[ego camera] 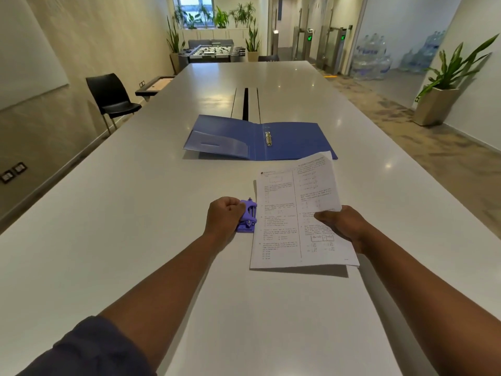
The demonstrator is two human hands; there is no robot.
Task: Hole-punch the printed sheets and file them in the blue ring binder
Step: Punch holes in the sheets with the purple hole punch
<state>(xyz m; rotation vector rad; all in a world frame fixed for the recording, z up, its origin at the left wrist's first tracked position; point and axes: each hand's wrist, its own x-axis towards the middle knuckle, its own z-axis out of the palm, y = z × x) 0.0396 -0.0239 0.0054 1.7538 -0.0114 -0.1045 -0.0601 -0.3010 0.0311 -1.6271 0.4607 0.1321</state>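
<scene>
The blue ring binder [292, 139] lies open on the white table [135, 213], its metal rings [267, 138] at the spine. In front of it, a purple hole punch [248, 217] sits on the table with my left hand [225, 217] closed over its left side. A stack of printed sheets [282, 226] lies flat with its left edge at the punch. My right hand [343, 226] grips the right side of the sheets and lifts one sheet [315, 183] so that it curls up above the stack.
A cable slot [246, 103] runs along the table's middle beyond the binder. A black chair [111, 97] stands off the table's left side. A potted plant [444, 85] is on the floor at right.
</scene>
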